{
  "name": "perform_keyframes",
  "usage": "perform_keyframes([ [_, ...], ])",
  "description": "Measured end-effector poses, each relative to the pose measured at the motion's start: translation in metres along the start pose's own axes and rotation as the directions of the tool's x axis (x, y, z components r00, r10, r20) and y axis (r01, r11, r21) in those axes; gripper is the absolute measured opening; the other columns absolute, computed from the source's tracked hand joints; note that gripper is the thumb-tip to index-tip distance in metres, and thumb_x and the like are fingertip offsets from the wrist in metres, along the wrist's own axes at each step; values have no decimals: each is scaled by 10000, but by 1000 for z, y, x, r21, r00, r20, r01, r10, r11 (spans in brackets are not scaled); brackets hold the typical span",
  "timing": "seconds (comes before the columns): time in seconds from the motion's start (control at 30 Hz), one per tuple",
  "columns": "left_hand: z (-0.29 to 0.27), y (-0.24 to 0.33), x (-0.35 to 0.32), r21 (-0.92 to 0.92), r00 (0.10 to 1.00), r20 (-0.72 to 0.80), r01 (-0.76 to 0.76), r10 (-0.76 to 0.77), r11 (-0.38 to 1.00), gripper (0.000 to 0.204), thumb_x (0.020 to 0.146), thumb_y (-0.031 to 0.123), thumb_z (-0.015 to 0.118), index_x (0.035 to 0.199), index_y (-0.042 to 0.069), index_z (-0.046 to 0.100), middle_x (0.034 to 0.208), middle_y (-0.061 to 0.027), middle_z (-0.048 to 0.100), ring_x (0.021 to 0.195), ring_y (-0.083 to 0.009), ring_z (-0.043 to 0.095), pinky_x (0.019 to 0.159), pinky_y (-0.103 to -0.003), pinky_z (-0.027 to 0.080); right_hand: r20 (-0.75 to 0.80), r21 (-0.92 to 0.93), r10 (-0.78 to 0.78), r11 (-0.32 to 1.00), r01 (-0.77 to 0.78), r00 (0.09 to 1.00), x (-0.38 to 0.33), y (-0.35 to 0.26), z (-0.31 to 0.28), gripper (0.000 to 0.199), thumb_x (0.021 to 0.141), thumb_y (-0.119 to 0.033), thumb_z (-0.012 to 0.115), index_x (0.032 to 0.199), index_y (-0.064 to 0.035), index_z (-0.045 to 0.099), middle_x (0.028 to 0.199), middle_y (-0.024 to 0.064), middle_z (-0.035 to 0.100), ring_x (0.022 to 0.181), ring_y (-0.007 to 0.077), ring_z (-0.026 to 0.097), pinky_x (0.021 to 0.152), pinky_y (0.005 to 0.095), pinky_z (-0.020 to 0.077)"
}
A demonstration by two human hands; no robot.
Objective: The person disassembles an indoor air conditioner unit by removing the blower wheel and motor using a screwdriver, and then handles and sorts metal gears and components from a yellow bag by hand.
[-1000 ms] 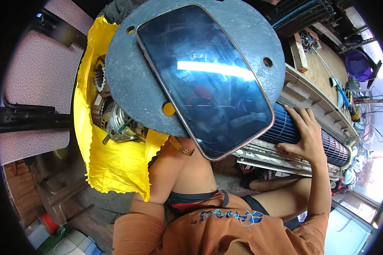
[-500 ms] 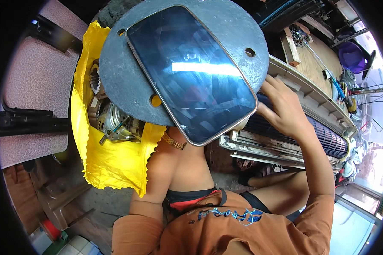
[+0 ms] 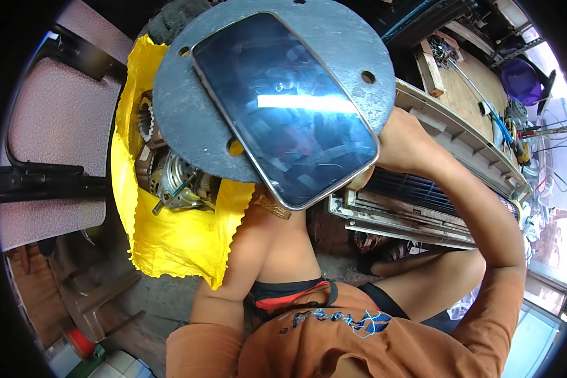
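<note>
A dark smartphone [image 3: 290, 120] lies screen up on a round grey metal disc [image 3: 183, 113] with several holes, filling the upper middle of the view. My right hand [image 3: 404, 143] is at the right edge of the disc and phone. It looks curled closed; its fingertips go out of sight behind them, so whatever they grip is hidden. My left forearm [image 3: 233, 261], with a gold bracelet [image 3: 272, 206] at the wrist, reaches up under the disc. The left hand itself is covered. Left of the disc, a yellow sack [image 3: 170, 242] stands open around metal motor parts [image 3: 177, 183].
A long appliance housing with a dark cylindrical fan [image 3: 416, 194] lies to the right. Beyond it are a wooden board [image 3: 479, 94], a purple bowl [image 3: 521, 82] and tangled wires. Padded chairs [image 3: 66, 120] stand at the left. My bent legs [image 3: 428, 280] are below.
My right hand has gone from spread fingers to a curled shape tucked behind the disc's edge, and its elbow has swung outward to the right. Disc, phone and sack appear slightly shifted.
</note>
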State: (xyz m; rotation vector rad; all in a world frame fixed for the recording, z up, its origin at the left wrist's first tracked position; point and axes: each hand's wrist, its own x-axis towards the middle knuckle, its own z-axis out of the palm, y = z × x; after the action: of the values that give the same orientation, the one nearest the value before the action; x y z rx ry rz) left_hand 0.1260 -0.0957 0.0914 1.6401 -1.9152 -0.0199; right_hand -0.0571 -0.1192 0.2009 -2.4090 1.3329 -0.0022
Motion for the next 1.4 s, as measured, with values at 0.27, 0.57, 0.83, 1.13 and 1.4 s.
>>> perform_keyframes([
  [0.27, -3, -6, -2, -86, 996, -54, -76, 72, 993, 433, 891, 346, 719, 1182, 26, 689, 1180, -164, 669, 1122, -339, 613, 1014, -470, 454, 204, 168, -109, 983, 75, 973, 22, 15, -9, 444, 817, -325, 742, 1197, -98, 710, 1098, 189, 738, 1052, 340, 702, 931, 415, 535],
  [0.57, -39, -7, -46, -477, 958, -47, -271, 284, 836, 301, 910, 253, 704, 1147, 67, 712, 1182, -131, 676, 1108, -324, 626, 994, -454, 468, 105, 219, -149, 968, 123, 983, 23, 27, 0, 516, 832, -398, 719, 1205, -41, 695, 1137, 224, 718, 1067, 365, 688, 971, 430, 523],
  [0.83, -62, 11, -58, -629, 921, 312, 18, 231, 778, 276, 833, 187, 769, 1053, 38, 697, 1181, -132, 604, 1140, -312, 582, 1002, -393, 450, 211, 3, -16, 1000, 16, 977, 18, 7, -10, 532, 915, -449, 581, 1114, 31, 692, 1156, 258, 690, 1123, 396, 657, 988, 470, 500],
  [1.13, -47, 20, -58, -577, 956, 147, -124, 252, 807, 235, 892, 178, 731, 1065, 35, 665, 1227, -145, 644, 1120, -355, 628, 906, -410, 519, 33, 152, -43, 988, 37, 999, 1, 23, 4, 544, 957, -425, 536, 1208, 50, 625, 1242, 267, 646, 1194, 405, 611, 1044, 462, 462],
  [1.4, -68, 42, -37, -390, 993, 61, -70, 101, 918, 240, 1009, 303, 618, 1125, 96, 651, 888, -90, 709, 799, -268, 684, 700, -378, 515, 139, 655, -100, 756, -16, 985, -16, 33, -17, 753, 986, -643, 525, 1426, -32, 536, 1343, 164, 600, 1271, 269, 543, 1078, 424, 426],
])
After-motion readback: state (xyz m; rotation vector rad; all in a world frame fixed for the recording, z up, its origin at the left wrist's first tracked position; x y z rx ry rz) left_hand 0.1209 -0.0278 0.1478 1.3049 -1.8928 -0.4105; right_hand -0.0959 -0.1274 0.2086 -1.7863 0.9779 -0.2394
